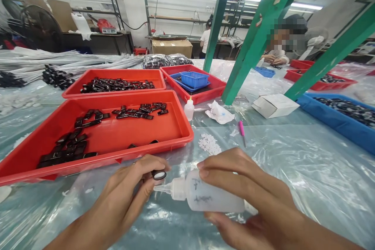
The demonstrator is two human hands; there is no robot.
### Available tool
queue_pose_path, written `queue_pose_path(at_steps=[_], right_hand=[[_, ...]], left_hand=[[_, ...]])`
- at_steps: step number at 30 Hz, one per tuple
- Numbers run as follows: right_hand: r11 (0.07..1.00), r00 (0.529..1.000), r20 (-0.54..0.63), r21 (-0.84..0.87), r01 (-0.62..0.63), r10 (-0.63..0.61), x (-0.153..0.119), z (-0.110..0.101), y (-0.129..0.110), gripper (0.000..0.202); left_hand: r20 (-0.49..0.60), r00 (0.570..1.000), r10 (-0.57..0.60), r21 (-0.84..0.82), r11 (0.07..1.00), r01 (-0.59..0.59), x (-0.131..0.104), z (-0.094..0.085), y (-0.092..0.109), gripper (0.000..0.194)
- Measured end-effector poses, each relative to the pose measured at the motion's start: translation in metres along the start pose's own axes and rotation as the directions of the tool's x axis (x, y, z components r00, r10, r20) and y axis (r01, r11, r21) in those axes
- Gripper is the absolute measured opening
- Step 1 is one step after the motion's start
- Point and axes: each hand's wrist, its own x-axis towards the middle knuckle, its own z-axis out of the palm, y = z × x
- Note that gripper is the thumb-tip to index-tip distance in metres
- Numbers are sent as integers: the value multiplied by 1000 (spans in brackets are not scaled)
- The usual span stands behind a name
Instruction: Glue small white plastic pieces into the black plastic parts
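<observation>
Between its thumb and fingers, my left hand (131, 191) pinches a small black part (159, 175) with a white oval face turned up. My right hand (249, 191) is wrapped round a translucent squeeze bottle (215, 195) with handwriting on its side. The bottle lies nearly level, its thin nozzle pointing left. Its tip is close beside the black part and my left fingers; whether it touches cannot be made out. Just beyond the bottle lies a pile of small white pieces (209, 144). Left of it, a red tray (123, 125) holds several glossy black parts.
A second red tray (114, 80) and one with a blue basket (195, 80) stand behind. A small bottle (189, 109), crumpled tissue (219, 113), pink-handled tool (241, 133) and white box (275, 105) lie ahead. Green posts (252, 43) rise at right, near a blue tray (336, 119). A co-worker (277, 54) sits beyond.
</observation>
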Motion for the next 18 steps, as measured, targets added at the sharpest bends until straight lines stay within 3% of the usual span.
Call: queue_pose_path(at_steps=[13,18], right_hand=[[996,999,-25,-86,23,-26,-1,-1,-2,38],[987,997,63,-150,51,-42,-6,-6,-3,43]], left_hand=[[16,1000,-11,155,988,8,-7,-3,1,29],[15,1000,-10,170,985,7,-10,-3,1,26]])
